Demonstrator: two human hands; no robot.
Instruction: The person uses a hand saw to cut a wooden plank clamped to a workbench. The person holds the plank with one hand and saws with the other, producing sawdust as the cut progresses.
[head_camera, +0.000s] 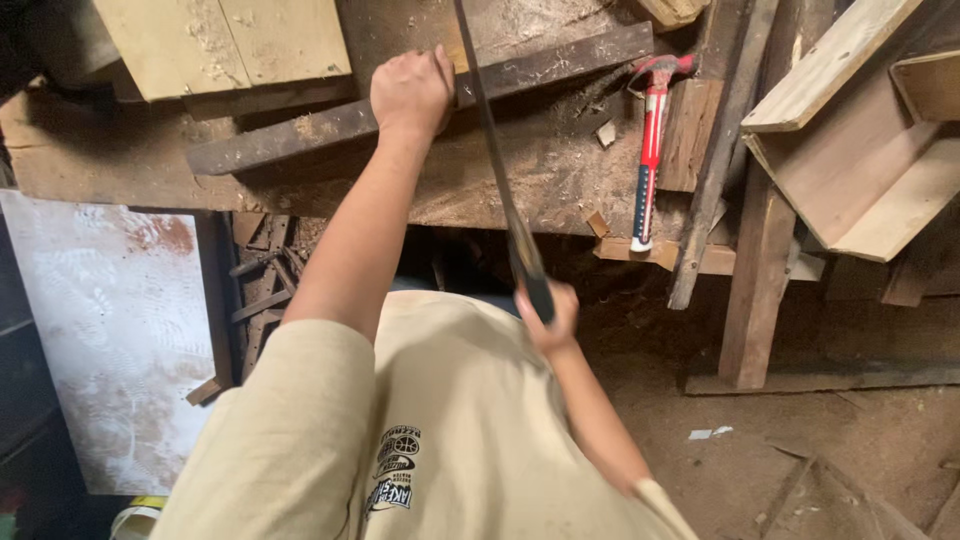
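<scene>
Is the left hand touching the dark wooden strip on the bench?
Touching. The head view shows the left hand pressed down flat on the dark wooden strip, no gap visible between them.

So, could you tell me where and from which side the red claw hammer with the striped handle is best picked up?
Grip the red claw hammer by the lower handle, coming from the bench's near edge. It lies flat on the sawdust-covered wooden bench, head away, handle end overhanging the edge and probably easy to close fingers around.
</scene>
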